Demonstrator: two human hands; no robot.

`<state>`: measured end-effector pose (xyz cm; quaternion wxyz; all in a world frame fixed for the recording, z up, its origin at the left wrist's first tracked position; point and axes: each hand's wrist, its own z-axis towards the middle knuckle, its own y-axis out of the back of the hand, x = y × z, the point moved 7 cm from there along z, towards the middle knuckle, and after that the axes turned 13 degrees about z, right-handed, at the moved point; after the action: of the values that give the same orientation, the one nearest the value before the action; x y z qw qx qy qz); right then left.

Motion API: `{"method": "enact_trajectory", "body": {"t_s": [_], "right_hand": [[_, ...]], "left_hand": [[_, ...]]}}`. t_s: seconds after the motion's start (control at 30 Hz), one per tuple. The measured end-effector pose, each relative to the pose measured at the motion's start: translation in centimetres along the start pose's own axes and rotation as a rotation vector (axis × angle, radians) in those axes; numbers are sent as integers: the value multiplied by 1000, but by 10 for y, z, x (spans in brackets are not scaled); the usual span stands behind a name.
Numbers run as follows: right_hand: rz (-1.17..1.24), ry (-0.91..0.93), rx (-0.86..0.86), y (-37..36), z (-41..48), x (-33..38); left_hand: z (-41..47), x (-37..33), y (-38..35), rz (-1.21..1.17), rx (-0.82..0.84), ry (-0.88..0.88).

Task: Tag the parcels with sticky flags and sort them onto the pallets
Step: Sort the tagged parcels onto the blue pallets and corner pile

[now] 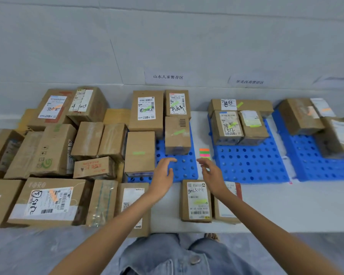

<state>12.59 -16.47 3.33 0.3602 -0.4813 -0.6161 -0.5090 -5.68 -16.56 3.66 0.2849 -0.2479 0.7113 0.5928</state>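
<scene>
My left hand [163, 175] hovers with relaxed fingers over the bare front part of the left blue pallet [184, 167], holding nothing. My right hand [212, 172] hangs open just right of it, near the pad of sticky flags [204, 153] lying between the left and middle pallets. A cardboard parcel with a green flag on its label [196, 201] lies on the white table right below both hands. The left pallet carries several green-flagged parcels, among them one [139, 153] beside my left hand.
A heap of untagged and orange-flagged parcels [52, 151] fills the left side. The middle pallet [248, 165] holds three parcels at its back; the right pallet [314, 155] holds orange-flagged ones. Paper signs [167, 77] hang on the wall. Another parcel [226, 205] lies under my right forearm.
</scene>
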Motion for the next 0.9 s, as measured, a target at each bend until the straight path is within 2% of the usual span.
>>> {"method": "enact_trajectory", "body": {"t_s": [0.1, 0.27, 0.37, 0.47, 0.6, 0.77, 0.9], "right_hand": [[-73, -79, 45, 22, -26, -31], [-354, -211, 196, 23, -59, -78], [-406, -253, 265, 17, -62, -81], [-436, -311, 362, 6, -64, -81], [-277, -265, 344, 9, -65, -70], [-151, -123, 180, 33, -64, -46], [105, -41, 31, 48, -64, -14]], "left_hand": [[-24, 1, -46, 0, 157, 67], [-54, 9, -107, 24, 412, 164], [-61, 13, -118, -20, 493, 275], [-59, 18, -114, -97, 456, 325], [-63, 16, -106, -149, 394, 330], [-69, 1, -72, -162, 185, 176], [-58, -28, -47, -235, 62, 75]]}}
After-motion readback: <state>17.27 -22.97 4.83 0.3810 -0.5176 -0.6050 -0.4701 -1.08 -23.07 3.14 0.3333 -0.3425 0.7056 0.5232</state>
